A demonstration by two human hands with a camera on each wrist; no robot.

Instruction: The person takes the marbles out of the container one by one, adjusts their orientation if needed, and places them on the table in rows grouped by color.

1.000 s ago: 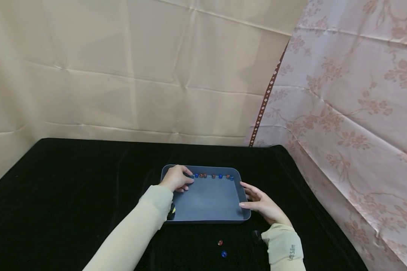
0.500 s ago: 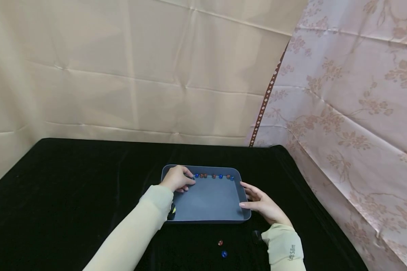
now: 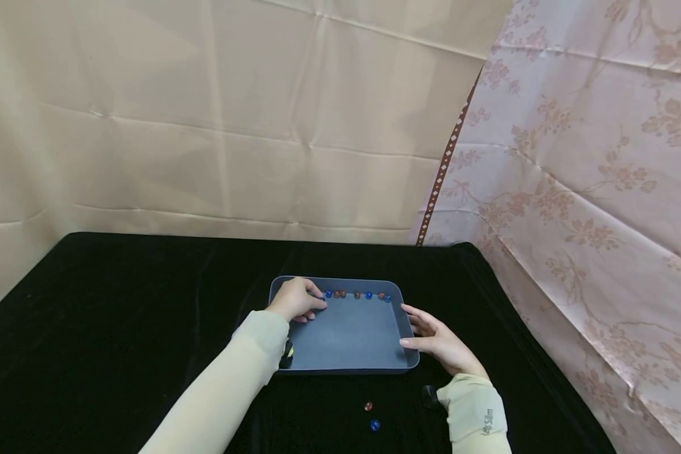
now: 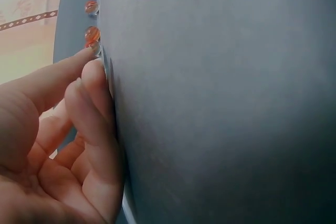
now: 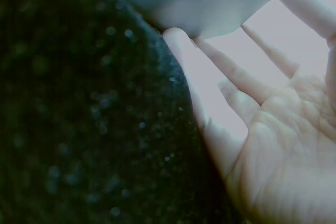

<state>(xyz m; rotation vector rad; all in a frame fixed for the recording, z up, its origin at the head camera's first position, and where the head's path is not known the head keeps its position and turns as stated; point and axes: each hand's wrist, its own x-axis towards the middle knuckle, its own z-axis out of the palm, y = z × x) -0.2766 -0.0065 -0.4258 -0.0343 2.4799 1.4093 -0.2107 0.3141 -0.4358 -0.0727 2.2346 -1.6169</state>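
Observation:
A shallow blue-grey tray [image 3: 346, 340] lies on the black cloth, with several blue and orange glass marbles [image 3: 357, 294] in a row along its far wall. At the left end of that row, my left hand [image 3: 296, 299] pinches a marble between thumb and finger. The fingertips mostly cover this marble; a blue marble [image 3: 328, 294] sits just beside them. In the left wrist view, orange marbles [image 4: 92, 34] show close to the fingertips. My right hand [image 3: 439, 343] rests its spread, fairly straight fingers against the tray's right side, with fingertips over the rim and others touching the outer wall.
On the cloth in front of the tray lie a loose orange marble [image 3: 368, 407] and a loose blue marble [image 3: 375, 425]. A cream curtain [image 3: 232, 126] hangs behind the table, and a pink floral curtain [image 3: 590, 189] stands on the right.
My left fingertips have shifted very slightly to the right, covering more of the end marble. The right hand, tray and loose marbles have stayed put.

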